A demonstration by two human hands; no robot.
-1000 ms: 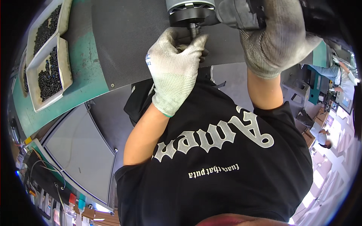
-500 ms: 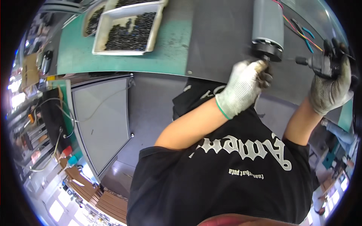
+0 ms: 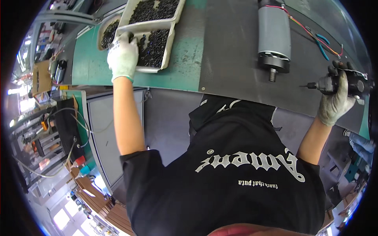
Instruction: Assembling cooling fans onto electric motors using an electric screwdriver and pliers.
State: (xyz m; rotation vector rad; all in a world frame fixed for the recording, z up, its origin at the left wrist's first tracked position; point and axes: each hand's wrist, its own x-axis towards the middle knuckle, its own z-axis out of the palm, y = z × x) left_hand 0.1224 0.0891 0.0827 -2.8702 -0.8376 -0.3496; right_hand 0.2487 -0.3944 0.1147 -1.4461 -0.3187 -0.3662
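Swinging leftward, the left hand (image 3: 124, 59) is reaching into a white tray (image 3: 168, 49), its pinch impossible to tell; the right hand (image 3: 336, 104) is wrapping fingers round a power driver (image 3: 329, 83); beyond, the released grey motor (image 3: 274, 35) is lying.

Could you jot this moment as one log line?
left hand: at white tray of small black parts | right hand: holding power tool | grey cylinder: on black mat, untouched
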